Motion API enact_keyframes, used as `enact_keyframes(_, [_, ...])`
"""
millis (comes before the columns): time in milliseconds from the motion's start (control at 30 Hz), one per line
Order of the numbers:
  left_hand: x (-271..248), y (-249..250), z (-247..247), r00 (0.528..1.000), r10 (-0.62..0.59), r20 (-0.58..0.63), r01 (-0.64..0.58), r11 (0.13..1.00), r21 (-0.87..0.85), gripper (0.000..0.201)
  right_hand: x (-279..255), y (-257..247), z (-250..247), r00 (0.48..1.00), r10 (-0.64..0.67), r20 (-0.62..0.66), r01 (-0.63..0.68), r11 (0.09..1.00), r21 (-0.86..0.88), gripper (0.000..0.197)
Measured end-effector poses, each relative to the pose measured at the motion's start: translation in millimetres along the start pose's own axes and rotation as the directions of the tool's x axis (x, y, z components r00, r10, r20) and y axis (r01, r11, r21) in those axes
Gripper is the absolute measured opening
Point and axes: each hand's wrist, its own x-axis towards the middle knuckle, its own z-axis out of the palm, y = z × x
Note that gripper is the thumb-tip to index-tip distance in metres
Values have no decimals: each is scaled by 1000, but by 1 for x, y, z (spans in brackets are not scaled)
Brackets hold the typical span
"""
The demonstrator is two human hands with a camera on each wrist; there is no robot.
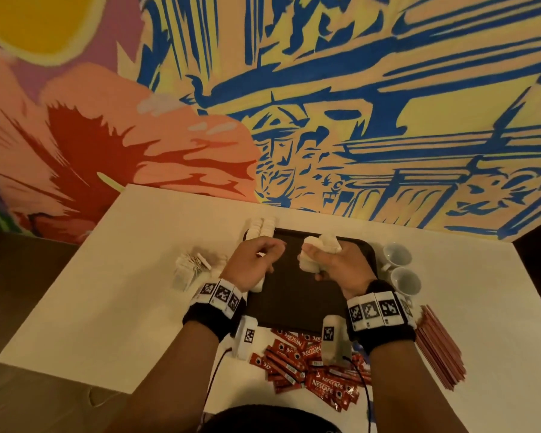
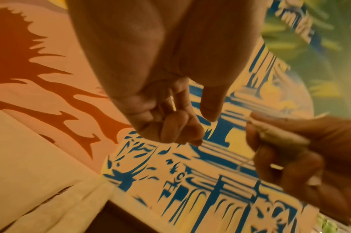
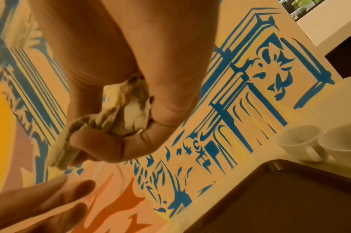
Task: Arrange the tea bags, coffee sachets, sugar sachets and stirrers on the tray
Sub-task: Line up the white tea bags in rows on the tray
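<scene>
Tea bags [image 1: 317, 253] bunched upright in right hand [image 1: 338, 267].

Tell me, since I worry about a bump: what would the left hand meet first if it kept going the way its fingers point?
Probably the bundle of white sachets held in the right hand; the left hand points that way above the tray.
</scene>
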Motion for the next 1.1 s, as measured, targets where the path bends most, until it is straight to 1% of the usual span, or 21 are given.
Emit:
enact_keyframes(100, [-21,29,-4,999,42,17,-39,990,-132,18,-13,-17,-4,997,-81,19,80,994,72,19])
enact_keyframes(167, [-33,46,-7,996,80,31,-73,982,-172,16,-21,-31,-6,992,-118,38,113,987,114,17])
enact_keyframes(233, [-45,64,-7,993,111,45,-103,981,-165,17,-30,-45,-8,987,-141,72,130,981,146,17])
enact_keyframes(333, [-59,85,-3,989,143,42,-135,979,-150,24,-43,-60,-10,976,-156,153,131,978,159,24])
enact_keyframes(467, [-73,98,4,988,156,-16,-156,975,-158,28,-58,-68,-15,959,-149,243,119,984,133,18])
enact_keyframes(533, [-80,100,7,983,180,-39,-184,969,-163,28,-67,-70,-15,956,-171,240,147,982,116,17])
enact_keyframes(633, [-91,100,12,979,191,-68,-200,964,-174,28,-83,-71,-12,961,-231,153,215,970,111,11])
enact_keyframes(700, [-99,98,14,978,191,-78,-202,964,-172,31,-91,-64,-9,955,-277,103,269,960,79,14])
enact_keyframes(767, [-107,95,15,977,197,-76,-207,966,-156,26,-99,-56,-7,945,-315,84,314,949,28,20])
enact_keyframes(867, [-119,90,16,979,195,-66,-201,972,-120,16,-109,-45,-7,928,-349,130,360,930,-73,20])
enact_keyframes(967, [-127,88,17,978,202,-51,-206,975,-85,9,-118,-37,-7,926,-342,159,362,924,-124,14])
enact_keyframes(1100, [-128,82,17,984,180,-2,-180,983,-18,13,-121,-31,-10,928,-347,133,368,910,-189,11])
